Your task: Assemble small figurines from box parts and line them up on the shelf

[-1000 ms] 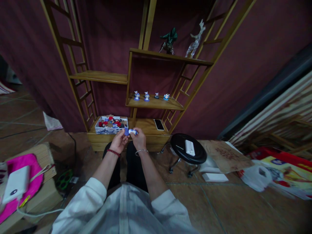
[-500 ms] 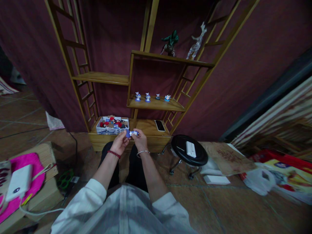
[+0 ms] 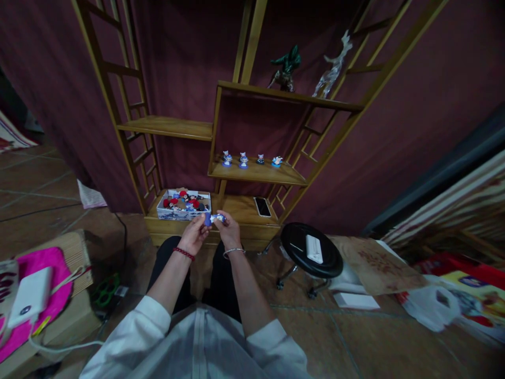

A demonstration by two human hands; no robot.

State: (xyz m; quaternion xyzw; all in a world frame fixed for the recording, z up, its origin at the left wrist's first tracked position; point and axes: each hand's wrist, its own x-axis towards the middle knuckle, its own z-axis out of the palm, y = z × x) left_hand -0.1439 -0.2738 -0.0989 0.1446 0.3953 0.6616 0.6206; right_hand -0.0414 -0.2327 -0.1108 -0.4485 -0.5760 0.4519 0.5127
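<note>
Between my two hands is a small purple-and-white figurine (image 3: 215, 217), lying sideways in front of the low shelf. My left hand (image 3: 194, 235), with a red bead bracelet, pinches its purple base. The fingers of my right hand (image 3: 229, 229), with a silver bangle on the wrist, close on its other end. Just beyond my left hand, a patterned white box (image 3: 182, 213) holds several small figurines with red parts. On the middle shelf (image 3: 256, 172) stand several little figurines (image 3: 243, 161), some purple and white, one on a blue base.
A phone (image 3: 262, 207) lies on the low shelf. Higher up stand a dark green statue (image 3: 287, 68) and a clear deer figure (image 3: 333, 68). At right is a black wheeled stool (image 3: 294, 247) with a white device (image 3: 314, 248). A white power bank (image 3: 30, 297) rests on pink cloth at left.
The camera view has shifted slightly, so the shelf and stool appear a little farther right. Both hands keep their hold on the figurine in nearly the same pose.
</note>
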